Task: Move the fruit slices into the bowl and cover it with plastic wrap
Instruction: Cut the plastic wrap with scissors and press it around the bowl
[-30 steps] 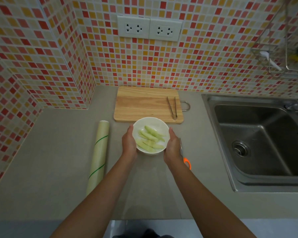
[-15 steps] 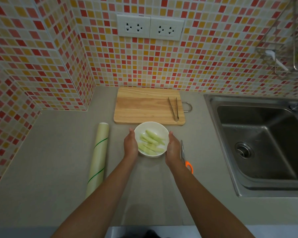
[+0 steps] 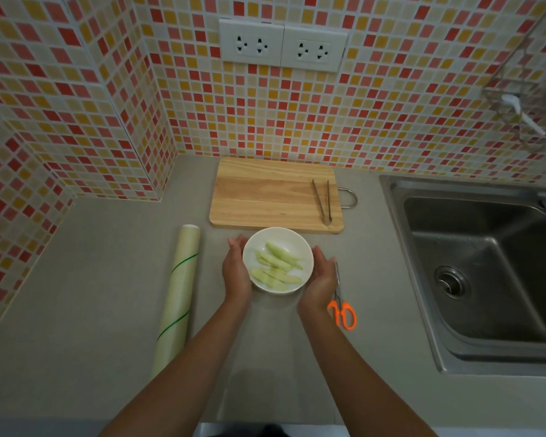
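A white bowl (image 3: 306, 252) holding several pale green fruit slices (image 3: 276, 266) sits on the grey counter just in front of the wooden cutting board (image 3: 265, 197). My left hand (image 3: 236, 272) lies flat against the bowl's left side, fingers straight. At the bowl's right side is my right hand (image 3: 320, 277), palm facing it and fingers spread. Neither hand grips it. A clear glossy sheet of plastic wrap (image 3: 281, 357) lies on the counter under the bowl and reaches toward the front edge. The plastic wrap roll (image 3: 177, 298) lies to the left.
Metal tongs (image 3: 322, 200) lie on the board's right end. Orange-handled scissors (image 3: 341, 310) lie right of my right hand. A steel sink (image 3: 486, 272) fills the right side. Tiled walls close the back and left, with a wire rack (image 3: 517, 105) at upper right.
Both hands have loosened from the bowl's sides and their fingers have straightened. The bowl has stayed put in front of the board.
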A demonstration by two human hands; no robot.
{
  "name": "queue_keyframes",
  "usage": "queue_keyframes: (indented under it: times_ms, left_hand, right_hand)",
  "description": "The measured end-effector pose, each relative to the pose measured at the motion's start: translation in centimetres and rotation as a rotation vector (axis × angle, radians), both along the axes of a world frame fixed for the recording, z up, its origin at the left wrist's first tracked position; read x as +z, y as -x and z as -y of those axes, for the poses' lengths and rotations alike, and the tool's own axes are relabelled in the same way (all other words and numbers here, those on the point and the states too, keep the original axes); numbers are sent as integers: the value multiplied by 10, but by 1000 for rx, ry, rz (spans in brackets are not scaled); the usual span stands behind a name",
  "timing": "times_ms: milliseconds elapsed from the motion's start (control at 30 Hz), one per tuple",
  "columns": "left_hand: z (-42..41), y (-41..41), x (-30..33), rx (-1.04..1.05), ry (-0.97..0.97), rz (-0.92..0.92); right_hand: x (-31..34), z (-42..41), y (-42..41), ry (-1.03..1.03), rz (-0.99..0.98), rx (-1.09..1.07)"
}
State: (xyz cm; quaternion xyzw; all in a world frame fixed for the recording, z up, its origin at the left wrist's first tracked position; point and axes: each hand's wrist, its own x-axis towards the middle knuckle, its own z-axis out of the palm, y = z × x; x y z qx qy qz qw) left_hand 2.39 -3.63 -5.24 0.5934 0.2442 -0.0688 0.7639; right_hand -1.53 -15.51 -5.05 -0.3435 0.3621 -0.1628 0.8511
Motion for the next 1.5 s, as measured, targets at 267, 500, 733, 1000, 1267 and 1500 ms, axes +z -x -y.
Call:
queue_keyframes:
  times_ms: [267, 500, 733, 1000, 1267, 1500]
  left_hand:
    - [8, 3, -5, -65, -12, 96]
    - [0, 7, -10, -48, -10, 124]
    - [8, 1, 1, -43, -37, 112]
    - [0, 1, 0, -156, -140, 156]
    - [5, 1, 6, -104, -149, 140]
    - [9, 7, 5, -39, -162, 184]
  right_hand:
    - [-9, -22, -10, -23, 2, -107]
    - [-10, -3, -14, 11, 44, 78]
    - [-9, -4, -13, 105, 120, 174]
    - [-1, 8, -10, 280, 15, 414]
    - [15, 14, -21, 321, 105, 507]
    - [12, 8, -20, 290, 87, 414]
